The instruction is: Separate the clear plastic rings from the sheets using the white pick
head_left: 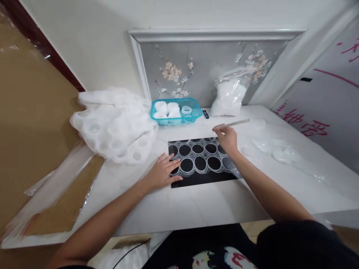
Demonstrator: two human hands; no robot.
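The translucent white, thin plastic-looking sheet of ringed circles (204, 154) lies on a black rectangular mat (206, 180), midway along the white worktop (182, 207); black shows through its circles. My left hand (164, 172) grips nothing, its fingers spread flat over the left end of sheet and mat; my right hand (227, 140) pinches a slender, pale grey, strip-like tool (238, 122) near the mat's far edge.

I judge the sheet very light, limp and easily creased or torn at the narrow bridges between circles; it probably slides readily over the mat, so flat pressure at one end suits it; the plain border near me seems the safest place to take hold, with a soft pinch.

Red handwritten characters (314, 128) stand on the white panel (316, 97) at my right; one seems to read 爱, the others being cut off or too unclear for me to read; I can make out no brand or label on the clear, white-filled plastic bag (228, 95) or the turquoise plastic basket (179, 121).
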